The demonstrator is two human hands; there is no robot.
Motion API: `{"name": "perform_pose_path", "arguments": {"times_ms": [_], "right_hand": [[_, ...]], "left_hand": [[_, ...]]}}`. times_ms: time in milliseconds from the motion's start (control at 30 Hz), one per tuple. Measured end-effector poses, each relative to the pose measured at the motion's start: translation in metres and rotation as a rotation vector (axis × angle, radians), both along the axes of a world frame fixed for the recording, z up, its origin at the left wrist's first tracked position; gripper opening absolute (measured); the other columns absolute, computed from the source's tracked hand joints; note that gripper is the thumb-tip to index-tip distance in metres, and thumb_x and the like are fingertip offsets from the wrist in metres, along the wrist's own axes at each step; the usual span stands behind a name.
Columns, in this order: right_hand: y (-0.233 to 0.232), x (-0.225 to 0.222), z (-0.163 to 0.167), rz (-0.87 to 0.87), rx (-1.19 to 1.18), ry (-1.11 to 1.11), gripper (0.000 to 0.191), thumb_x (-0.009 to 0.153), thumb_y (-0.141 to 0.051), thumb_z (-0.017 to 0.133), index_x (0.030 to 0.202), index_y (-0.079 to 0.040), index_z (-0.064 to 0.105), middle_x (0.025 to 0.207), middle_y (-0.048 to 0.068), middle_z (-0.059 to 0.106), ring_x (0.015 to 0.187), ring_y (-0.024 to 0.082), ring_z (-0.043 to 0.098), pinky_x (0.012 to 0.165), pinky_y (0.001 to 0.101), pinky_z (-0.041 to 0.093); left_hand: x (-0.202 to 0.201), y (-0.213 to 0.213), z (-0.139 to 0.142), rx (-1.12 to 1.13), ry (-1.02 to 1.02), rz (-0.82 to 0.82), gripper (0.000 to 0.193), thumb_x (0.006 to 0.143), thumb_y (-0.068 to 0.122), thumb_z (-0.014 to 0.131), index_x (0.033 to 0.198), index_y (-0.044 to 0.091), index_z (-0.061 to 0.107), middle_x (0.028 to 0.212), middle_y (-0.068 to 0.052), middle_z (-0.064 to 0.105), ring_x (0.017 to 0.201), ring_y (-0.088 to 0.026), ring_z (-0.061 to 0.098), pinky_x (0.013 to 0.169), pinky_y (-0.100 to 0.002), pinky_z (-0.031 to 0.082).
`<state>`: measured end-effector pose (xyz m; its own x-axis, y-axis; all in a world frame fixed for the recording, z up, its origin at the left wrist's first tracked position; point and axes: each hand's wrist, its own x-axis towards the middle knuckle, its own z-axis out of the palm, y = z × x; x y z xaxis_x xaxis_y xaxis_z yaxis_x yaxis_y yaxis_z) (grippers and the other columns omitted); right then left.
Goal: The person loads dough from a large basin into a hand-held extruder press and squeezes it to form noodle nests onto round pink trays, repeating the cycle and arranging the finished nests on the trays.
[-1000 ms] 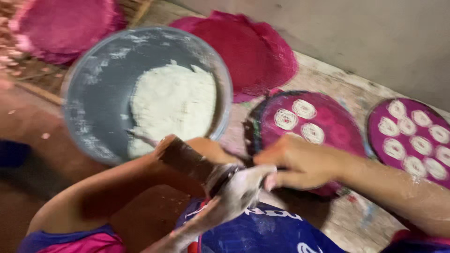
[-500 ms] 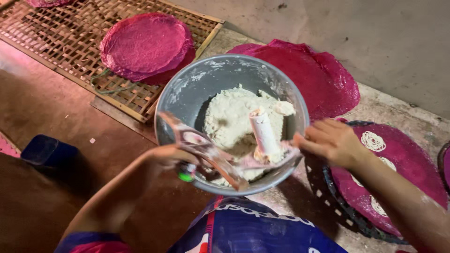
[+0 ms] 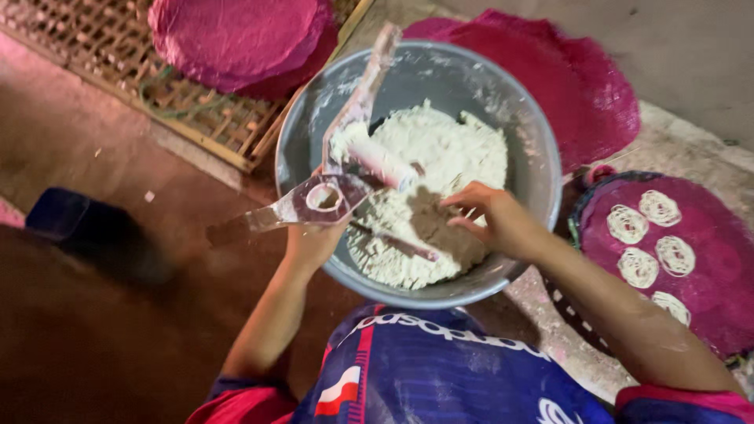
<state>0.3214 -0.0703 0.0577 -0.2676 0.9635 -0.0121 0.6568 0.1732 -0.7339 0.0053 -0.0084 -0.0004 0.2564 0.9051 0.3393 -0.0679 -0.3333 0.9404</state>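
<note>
Since half a second ago, you are tilting the dough-smeared press (image 3: 345, 169) up over the grey bowl (image 3: 534, 149), left hand (image 3: 314, 239) clamped beneath it, right hand (image 3: 491, 220) half-curled, reaching into the white dough (image 3: 440, 149), four coils (image 3: 652, 243) already lying on the magenta mat (image 3: 707, 298), much dough remaining.

no packages, labels, signs, screens

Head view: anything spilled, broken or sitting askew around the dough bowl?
Nothing stands out. The dough sits inside the grey bowl, the left hand holds the metal press over it, the right hand reaches into the dough, and white coils lie on a pink mat.
</note>
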Motion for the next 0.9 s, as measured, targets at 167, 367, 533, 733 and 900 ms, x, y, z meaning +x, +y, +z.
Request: {"name": "perform_pose_path", "arguments": {"times_ms": [167,367,533,733,900], "right_hand": [[0.022,-0.088,-0.076,0.356,-0.035,-0.643,0.034,0.087,-0.023,0.069,0.114,-0.004,0.062,0.102,0.018,0.069,0.093,0.037,0.069,0.075,0.0451,0.056],[0.05,-0.079,-0.053,0.394,0.06,-0.819,0.02,0.098,-0.014,0.048,0.11,-0.007,0.063,0.091,0.018,0.072,0.085,0.037,0.072,0.072,0.0485,0.057],[0.043,-0.042,-0.008,0.375,-0.081,-0.979,0.051,0.095,-0.013,0.047,0.146,-0.017,0.048,0.092,0.018,0.069,0.071,0.036,0.073,0.063,0.0502,0.059],[-0.004,-0.061,-0.001,0.419,-0.208,-0.797,0.06,0.088,-0.016,0.056,0.147,-0.018,0.044,0.091,0.017,0.071,0.078,0.038,0.072,0.071,0.0519,0.056],[-0.043,-0.049,0.024,0.377,-0.436,-0.758,0.069,0.083,-0.023,0.065,0.15,-0.026,0.051,0.094,0.017,0.072,0.089,0.036,0.072,0.082,0.0475,0.056]], "left_hand": [[0.006,-0.007,0.009,0.224,0.088,0.214,0.057,0.091,0.0,0.076,0.142,0.0,0.05,0.111,-0.005,0.069,0.101,-0.012,0.067,0.092,-0.028,0.054],[0.006,-0.009,0.021,-0.001,-0.011,0.194,0.061,0.088,0.007,0.08,0.143,0.0,0.052,0.105,-0.004,0.071,0.094,-0.01,0.066,0.084,-0.026,0.054],[0.005,-0.007,0.021,0.021,-0.004,0.189,0.058,0.09,0.007,0.082,0.141,0.001,0.055,0.11,-0.004,0.073,0.1,-0.009,0.068,0.089,-0.026,0.055],[0.005,-0.006,0.021,0.006,-0.047,0.162,0.059,0.09,0.006,0.08,0.142,0.001,0.053,0.113,-0.002,0.072,0.103,-0.008,0.067,0.091,-0.026,0.055],[0.006,-0.008,0.025,0.012,0.034,0.156,0.063,0.089,0.006,0.081,0.144,0.001,0.053,0.109,-0.001,0.073,0.099,-0.006,0.067,0.089,-0.025,0.055]]}}
